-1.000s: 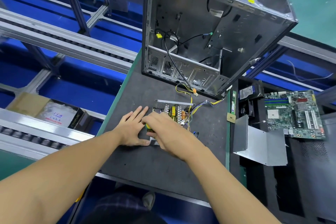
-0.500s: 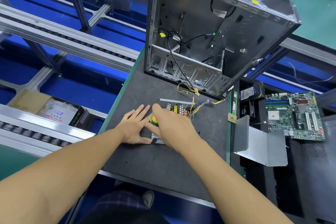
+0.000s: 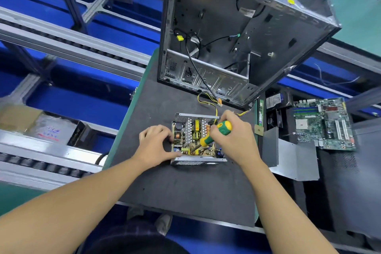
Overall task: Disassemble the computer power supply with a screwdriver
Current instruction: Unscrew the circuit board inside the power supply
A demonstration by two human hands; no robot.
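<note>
The opened power supply (image 3: 190, 130) lies on the dark mat (image 3: 185, 187), its circuit board with coils and heat sinks exposed inside a metal tray. My left hand (image 3: 153, 144) grips the tray's left side, thumb at the front edge. My right hand (image 3: 233, 140) holds a green and yellow screwdriver (image 3: 216, 133), its tip angled down-left into the board near the front. Yellow and black cables (image 3: 214, 100) run from the supply's back right corner toward the case.
An empty computer case (image 3: 237, 33) lies open at the back of the mat. To the right sit a grey metal cover (image 3: 292, 161), a motherboard (image 3: 323, 123), a RAM stick (image 3: 261, 112) and a hard drive (image 3: 275, 100). Conveyor rails (image 3: 61, 41) run on the left.
My right hand moved right and lifted off the supply, uncovering the board and showing the screwdriver. My left hand curled from flat fingers onto the tray's left side.
</note>
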